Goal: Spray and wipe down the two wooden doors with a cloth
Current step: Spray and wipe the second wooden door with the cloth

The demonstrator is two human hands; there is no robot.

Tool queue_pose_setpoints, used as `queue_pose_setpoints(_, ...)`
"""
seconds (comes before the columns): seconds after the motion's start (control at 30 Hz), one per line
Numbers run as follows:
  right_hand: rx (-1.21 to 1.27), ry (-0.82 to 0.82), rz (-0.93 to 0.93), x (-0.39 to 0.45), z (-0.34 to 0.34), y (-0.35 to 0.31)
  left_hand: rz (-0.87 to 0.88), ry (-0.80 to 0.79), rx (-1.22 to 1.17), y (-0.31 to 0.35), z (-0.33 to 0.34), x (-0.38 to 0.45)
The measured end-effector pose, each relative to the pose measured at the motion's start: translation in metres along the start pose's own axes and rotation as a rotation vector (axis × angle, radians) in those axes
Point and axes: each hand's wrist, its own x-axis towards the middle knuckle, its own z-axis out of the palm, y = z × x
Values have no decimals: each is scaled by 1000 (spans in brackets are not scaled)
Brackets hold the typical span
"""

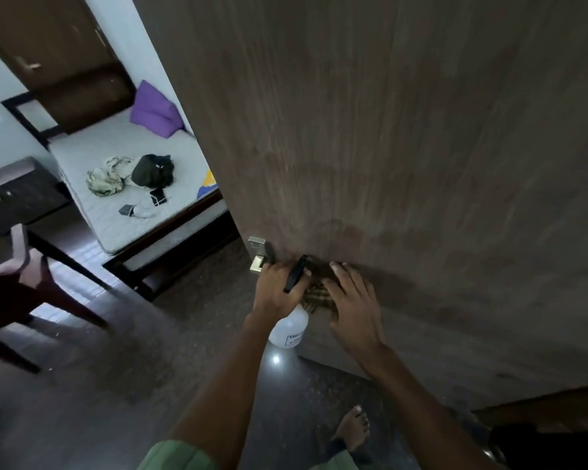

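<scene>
Wood, dark-grained: the near door (387, 147) fills your view, standing open, with its latch plate (257, 247) at the edge just above your hands.

Item, left hand (277, 290): your fingers are curled round the neck of the spray bottle (289, 329), its black trigger head (295, 273) pointing up towards the door; the white body hangs below your wrist.

Item, right hand (352, 300): your fingers are spread and lie flat on the checked cloth (319, 296), pressing it against the door just beside the bottle.

Item, second door (58, 62): seen through the opening, well apart, behind the bed (133, 198) with a purple pillow (155, 111).

Progress, by judgement: a faint darker patch above the cloth suggests this panel is damp and part-wiped near the latch; how much of the upper panel is done you cannot tell from here. The far door shows no sign either way, so count it as still to do. You are likely no further than midway
</scene>
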Motion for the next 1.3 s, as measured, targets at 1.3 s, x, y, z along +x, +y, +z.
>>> queue_pose_setpoints(1.3,188,-251,-719,-280,-100,11,-642,316,262,238,-6,-381)
